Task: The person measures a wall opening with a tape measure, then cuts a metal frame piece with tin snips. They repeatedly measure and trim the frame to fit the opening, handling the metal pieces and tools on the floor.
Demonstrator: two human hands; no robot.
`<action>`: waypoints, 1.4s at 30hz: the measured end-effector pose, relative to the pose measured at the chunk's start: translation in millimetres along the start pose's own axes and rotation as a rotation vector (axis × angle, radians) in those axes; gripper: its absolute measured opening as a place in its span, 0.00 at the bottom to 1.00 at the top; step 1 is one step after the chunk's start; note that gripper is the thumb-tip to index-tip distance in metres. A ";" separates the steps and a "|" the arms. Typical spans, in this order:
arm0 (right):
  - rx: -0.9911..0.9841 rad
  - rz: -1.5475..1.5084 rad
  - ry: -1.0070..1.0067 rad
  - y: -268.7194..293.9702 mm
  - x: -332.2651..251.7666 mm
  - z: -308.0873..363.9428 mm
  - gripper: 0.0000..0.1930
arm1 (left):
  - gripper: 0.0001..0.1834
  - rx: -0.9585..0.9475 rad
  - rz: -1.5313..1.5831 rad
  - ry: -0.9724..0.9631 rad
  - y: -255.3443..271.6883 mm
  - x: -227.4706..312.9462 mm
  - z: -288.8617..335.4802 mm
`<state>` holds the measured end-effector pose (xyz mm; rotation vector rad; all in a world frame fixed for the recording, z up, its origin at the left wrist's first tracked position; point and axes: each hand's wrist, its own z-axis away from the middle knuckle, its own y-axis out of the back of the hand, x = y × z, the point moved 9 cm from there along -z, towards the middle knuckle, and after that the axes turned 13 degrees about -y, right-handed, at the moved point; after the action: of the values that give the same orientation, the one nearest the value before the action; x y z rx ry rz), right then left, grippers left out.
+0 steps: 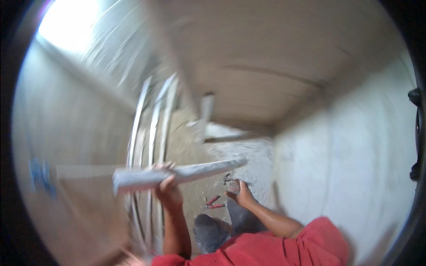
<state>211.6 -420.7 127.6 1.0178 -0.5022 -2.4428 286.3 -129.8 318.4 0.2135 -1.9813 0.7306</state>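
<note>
My left hand (167,188) is closed round a long grey metal profile (146,178), gripping it towards its thicker left end. The profile lies almost level across the view, its narrower end pointing right and slightly up. Above my bent leg, my right hand (239,195) has thumb and fingers apart; motion blur softens it, and I make out nothing held in it. Just beyond that hand is a small dark item (228,179), too blurred to name. On the floor between my left arm and right hand lies a red-handled hand tool (214,203), its handles spread.
Several long pale strips (154,128) run along the floor beyond my left hand. A short upright pale piece (207,113) stands near the brown panel (266,84) ahead. A pale wall (337,155) rises close on my right. Something blue (41,176) blurs at far left.
</note>
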 end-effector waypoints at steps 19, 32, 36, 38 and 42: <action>0.334 -2.085 0.109 107.9 -1.2 194.4 0.40 | 0.27 -0.889 0.760 1.252 -256.4 -47.9 44.9; 1.682 -2.305 0.166 5.0 229.9 425.0 0.17 | 0.21 -1.615 0.200 1.622 -227.9 -25.4 306.7; 1.753 -2.344 0.098 -16.9 309.8 474.6 0.19 | 0.24 -1.640 0.015 1.608 -217.9 -6.4 402.7; 1.787 -2.412 0.082 -23.2 353.6 490.5 0.19 | 0.25 -1.645 0.056 1.637 -215.9 11.3 448.7; 1.794 -2.366 0.138 -24.1 417.6 528.8 0.20 | 0.26 -1.596 0.089 1.658 -211.4 32.6 531.6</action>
<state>-444.9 -537.1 227.9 -0.7248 0.5070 0.2581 -32.7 -600.8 248.9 -1.0795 -0.4411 -0.6888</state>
